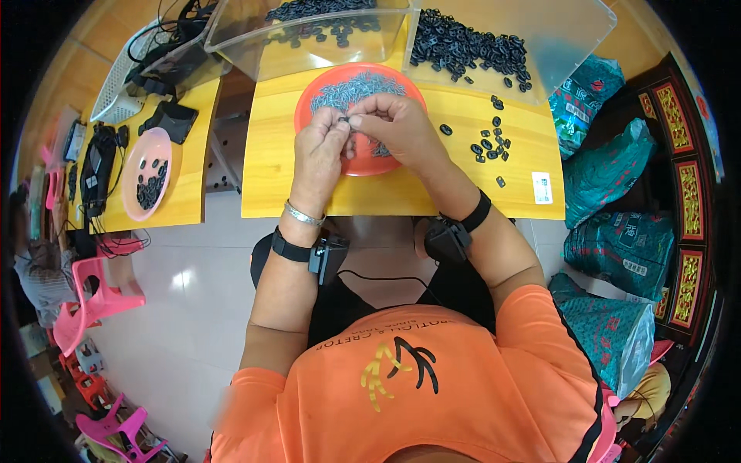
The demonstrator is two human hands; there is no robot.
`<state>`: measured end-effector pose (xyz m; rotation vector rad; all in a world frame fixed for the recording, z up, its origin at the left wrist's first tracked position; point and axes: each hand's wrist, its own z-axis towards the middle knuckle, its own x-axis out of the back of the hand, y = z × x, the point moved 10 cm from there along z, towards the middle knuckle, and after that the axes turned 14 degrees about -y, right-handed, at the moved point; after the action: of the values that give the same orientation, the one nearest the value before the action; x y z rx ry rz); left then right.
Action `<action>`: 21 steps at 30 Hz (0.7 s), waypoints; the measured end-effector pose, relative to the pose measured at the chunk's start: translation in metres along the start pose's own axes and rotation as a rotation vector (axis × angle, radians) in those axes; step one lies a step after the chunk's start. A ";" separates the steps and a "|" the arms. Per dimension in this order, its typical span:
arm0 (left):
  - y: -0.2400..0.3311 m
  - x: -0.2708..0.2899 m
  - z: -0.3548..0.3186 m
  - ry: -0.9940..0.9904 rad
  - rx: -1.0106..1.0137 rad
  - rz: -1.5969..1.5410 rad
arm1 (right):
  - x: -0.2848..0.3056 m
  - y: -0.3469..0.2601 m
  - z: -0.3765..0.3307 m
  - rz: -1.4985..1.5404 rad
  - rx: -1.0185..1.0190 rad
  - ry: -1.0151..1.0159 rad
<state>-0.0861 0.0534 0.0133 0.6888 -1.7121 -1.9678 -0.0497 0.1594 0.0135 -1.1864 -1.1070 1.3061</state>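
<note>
My left hand (323, 147) and my right hand (394, 127) meet over an orange-red plate (309, 108) on a yellow table. Both pinch a small black ring-shaped part (344, 120) between their fingertips. The plate holds a heap of small grey pieces (351, 87). Several finished black parts (490, 145) lie loose on the table right of my right hand. Each wrist wears a black strap with a small device.
Two clear plastic bins (540, 38) with black ring parts stand at the table's far edge. A second yellow table (189, 193) to the left carries a pink plate (147, 174) of black parts, a white basket and cables. Green sacks (617, 247) pile at the right. Pink stools stand lower left.
</note>
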 end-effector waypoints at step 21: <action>-0.011 0.018 -0.005 0.071 0.080 -0.066 | 0.006 -0.018 0.002 -1.169 0.017 -0.039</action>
<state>-0.0974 0.0395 0.0002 0.8442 -1.7543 -1.9027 -0.0497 0.1663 0.0313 -0.3163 -1.4581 0.4107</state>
